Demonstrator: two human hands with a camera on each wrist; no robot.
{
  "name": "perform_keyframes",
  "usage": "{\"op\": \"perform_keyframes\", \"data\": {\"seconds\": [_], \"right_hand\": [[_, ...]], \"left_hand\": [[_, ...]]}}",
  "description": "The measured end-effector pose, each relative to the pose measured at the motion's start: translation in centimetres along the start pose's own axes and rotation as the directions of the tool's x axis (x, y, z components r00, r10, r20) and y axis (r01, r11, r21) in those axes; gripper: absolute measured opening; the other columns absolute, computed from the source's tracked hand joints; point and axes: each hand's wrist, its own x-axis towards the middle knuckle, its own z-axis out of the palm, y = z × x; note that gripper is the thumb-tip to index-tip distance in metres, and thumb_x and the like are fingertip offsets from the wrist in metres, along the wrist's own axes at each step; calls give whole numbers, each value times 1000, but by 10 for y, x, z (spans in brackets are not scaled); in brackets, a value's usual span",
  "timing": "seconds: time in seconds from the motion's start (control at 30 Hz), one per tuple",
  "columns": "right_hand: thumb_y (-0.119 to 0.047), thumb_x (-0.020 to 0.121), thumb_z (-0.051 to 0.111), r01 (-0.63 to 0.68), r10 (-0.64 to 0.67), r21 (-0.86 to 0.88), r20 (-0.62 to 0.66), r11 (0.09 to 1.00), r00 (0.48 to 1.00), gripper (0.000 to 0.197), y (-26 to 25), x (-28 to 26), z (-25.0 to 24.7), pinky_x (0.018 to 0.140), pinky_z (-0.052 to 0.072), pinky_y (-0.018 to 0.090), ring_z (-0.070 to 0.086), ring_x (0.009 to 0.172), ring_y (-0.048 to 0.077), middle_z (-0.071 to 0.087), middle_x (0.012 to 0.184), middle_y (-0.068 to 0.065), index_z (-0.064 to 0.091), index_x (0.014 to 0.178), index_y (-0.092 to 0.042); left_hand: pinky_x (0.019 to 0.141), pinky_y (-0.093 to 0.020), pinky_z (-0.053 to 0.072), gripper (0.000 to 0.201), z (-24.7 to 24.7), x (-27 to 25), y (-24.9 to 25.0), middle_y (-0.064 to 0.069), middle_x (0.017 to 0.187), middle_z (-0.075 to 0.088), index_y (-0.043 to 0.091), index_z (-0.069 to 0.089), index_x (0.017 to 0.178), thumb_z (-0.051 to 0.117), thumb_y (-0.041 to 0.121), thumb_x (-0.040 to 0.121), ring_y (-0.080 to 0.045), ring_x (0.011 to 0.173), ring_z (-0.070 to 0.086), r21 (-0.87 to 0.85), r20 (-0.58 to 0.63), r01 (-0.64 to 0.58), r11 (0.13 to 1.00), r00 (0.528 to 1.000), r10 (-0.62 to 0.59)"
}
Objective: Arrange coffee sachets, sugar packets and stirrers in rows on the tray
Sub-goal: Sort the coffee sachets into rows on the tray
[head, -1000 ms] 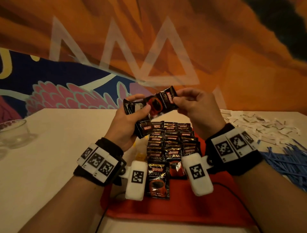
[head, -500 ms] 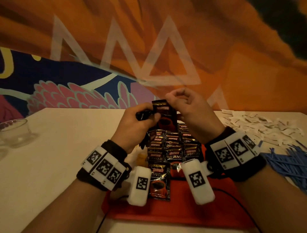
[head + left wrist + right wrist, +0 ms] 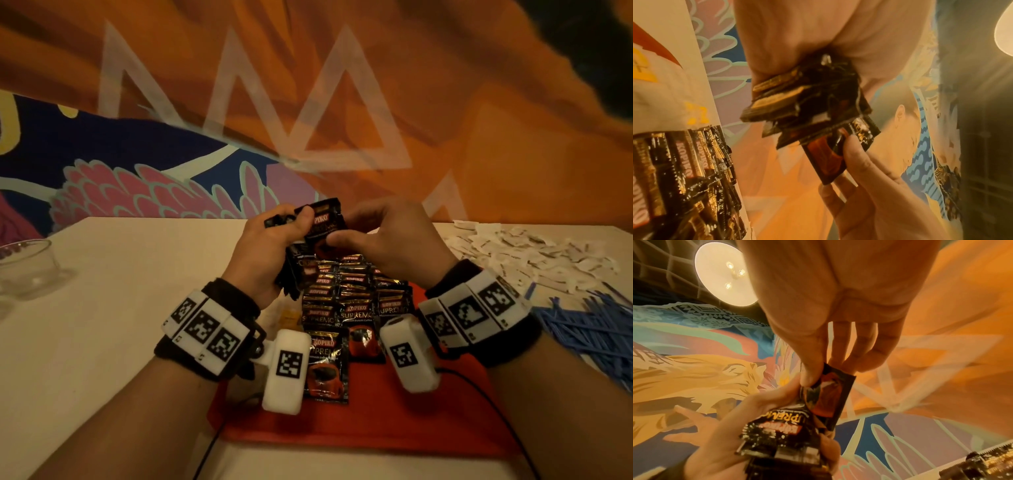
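The left hand [image 3: 265, 255] grips a bundle of black coffee sachets [image 3: 807, 104], fingers and thumb curled round it. The right hand [image 3: 387, 243] pinches one sachet [image 3: 830, 395] at the top of that bundle, thumb on its printed face and fingers behind it. In the right wrist view this sachet stands partly out of the bundle. Both hands are raised above the table, over the far part of the tray.

Nearest the viewer, both forearms wear black wrist straps with white blocks printed with square black-and-white markers. Below them lies a red tray [image 3: 359, 431] on a pale table [image 3: 113, 342]. The near strip of the tray is bare red. Further back, coffee sachets lie on the tray [image 3: 354, 308] in overlapping columns running away from the viewer, labels facing up; one sachet sits nearest, at the left column's front end.

To the right of the tray, blue stirrers [image 3: 589, 335] lie in a loose heap on the table. Beyond them, at far right, white sugar packets [image 3: 534, 253] are scattered in a pile. At the far left edge stands a clear glass bowl [image 3: 29, 267], well apart from the tray.

Behind the table rises a painted wall [image 3: 445, 102], orange with pale triangles, with dark blue and pink scale shapes at the left.
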Motion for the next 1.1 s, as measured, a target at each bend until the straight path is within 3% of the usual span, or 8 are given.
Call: {"op": "perform_keyframes", "data": {"seconds": [0.07,0.13,0.2,0.3,0.43,0.63,0.87,1.1], "right_hand": [[-22,83,77,-47,46,40,20,998,999,4,1,-3,-2,75,58,26,70,76,3,76,80,-7,79,86,-21],[-20,85,75,-122,119,37,58,992,991,5,4,-7,-10,63,54,17,67,69,-1,75,77,-7,77,82,-23],[-15,86,74,-242,234,49,123,969,964,4,10,-12,-23,55,49,19,65,63,6,73,77,-2,75,83,-19],[-7,84,74,-420,407,39,175,907,896,5,26,-24,-42,54,50,25,62,60,15,67,70,5,68,85,-8],[-11,85,73,-582,596,-134,235,802,768,10,53,-51,-53,61,48,30,61,66,17,67,70,6,66,79,-8],[-18,86,72,-665,699,-225,307,712,645,14,64,-72,-42,61,45,27,57,61,13,70,69,4,68,74,-11],[-19,86,73,-677,724,-257,289,689,627,12,57,-68,-33,59,45,27,62,68,18,72,70,4,66,87,-10],[-21,85,74,-703,744,-247,266,667,613,21,61,-65,-35,55,45,26,69,72,20,74,75,7,60,95,-9]], "left_hand": [[67,-36,56,16,2,0,-1,-8,76,67,11,65,78,61,17,93,-23,70,67,-28,22,32,999,999,-31],[61,-33,56,13,3,0,-1,-7,76,65,13,64,77,66,21,87,-21,66,66,-22,39,55,998,998,-54],[55,-29,53,17,0,0,-1,-3,78,62,13,61,81,70,27,78,-17,63,62,-8,34,77,997,996,-77],[59,-30,52,21,-8,4,0,0,82,58,17,60,83,73,30,75,-16,66,58,-56,10,161,985,987,-161],[67,-31,50,16,-16,6,-2,0,83,57,18,60,85,71,30,86,-15,68,56,-119,-14,255,959,966,-259],[62,-29,53,17,-16,8,-3,0,86,58,18,59,96,70,29,88,-14,68,58,-156,-30,289,945,954,-297],[72,-33,52,19,-18,7,-2,-1,88,59,17,62,95,72,32,87,-16,73,58,-161,-25,306,938,949,-314],[73,-33,53,30,-19,5,-4,-4,90,58,14,58,100,74,28,79,-17,74,59,-197,38,329,924,944,-328]]}}
